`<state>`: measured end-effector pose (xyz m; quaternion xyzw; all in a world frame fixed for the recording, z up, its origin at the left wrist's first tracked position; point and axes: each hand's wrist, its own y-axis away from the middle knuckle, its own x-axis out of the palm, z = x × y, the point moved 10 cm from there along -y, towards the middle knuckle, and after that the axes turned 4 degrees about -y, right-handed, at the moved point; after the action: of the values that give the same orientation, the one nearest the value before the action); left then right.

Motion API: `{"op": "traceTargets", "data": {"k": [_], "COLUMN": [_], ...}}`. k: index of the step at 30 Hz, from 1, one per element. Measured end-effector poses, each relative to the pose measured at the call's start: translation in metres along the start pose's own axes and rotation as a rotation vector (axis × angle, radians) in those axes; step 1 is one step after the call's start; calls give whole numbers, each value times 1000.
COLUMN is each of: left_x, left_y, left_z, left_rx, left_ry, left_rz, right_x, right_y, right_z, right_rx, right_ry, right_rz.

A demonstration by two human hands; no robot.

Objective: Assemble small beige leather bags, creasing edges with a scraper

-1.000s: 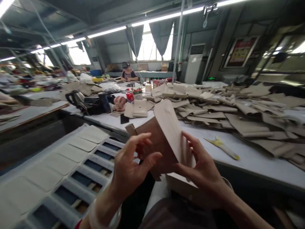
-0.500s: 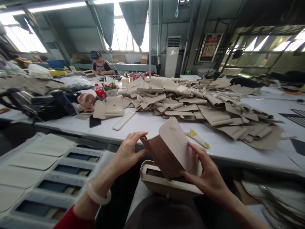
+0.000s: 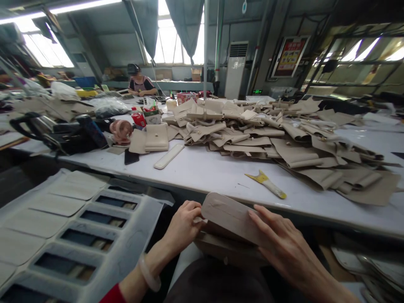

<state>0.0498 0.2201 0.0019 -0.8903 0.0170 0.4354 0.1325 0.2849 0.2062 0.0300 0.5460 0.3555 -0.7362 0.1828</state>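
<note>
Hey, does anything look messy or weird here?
I see nothing spilled. The heap of beige pieces on the table looks messy: they overlap at different angles, unlike the neat row of pale panels at lower left.

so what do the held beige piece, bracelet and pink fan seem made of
Beige piece: likely leather or imitation leather, matte, its face faintly creased.
Bracelet: pale, smooth, slightly translucent-looking; stone, glass or plastic, can't tell.
Pink fan: probably moulded plastic, one even colour with a grille.

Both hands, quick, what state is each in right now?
Left hand: closed, fingers curled at the left end of the beige piece; exactly what they pinch can't be told.
Right hand: open, fingers outstretched over its right end.
</note>
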Motion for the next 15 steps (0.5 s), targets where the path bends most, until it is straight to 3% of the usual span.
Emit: {"op": "traceTargets", "data": {"k": [2,6,10,15], "left_x": [1,15,53,121], "left_y": [5,23,49,76], "left_z": [15,69,101,112], "left_rx": [-53,-327,-511,-746], "left_ry": [79,545,802,1251], "left_rz": [-55,-132,-106,-81], "right_x": [1,12,35,44], "right_y": [0,-10,-26,-32], "right_z": [1,5,7,5], "right_rx": [-17,-24,9,77], "right_ry": [50,21,-125,-345], "right_rz": [13,78,261,509]}}
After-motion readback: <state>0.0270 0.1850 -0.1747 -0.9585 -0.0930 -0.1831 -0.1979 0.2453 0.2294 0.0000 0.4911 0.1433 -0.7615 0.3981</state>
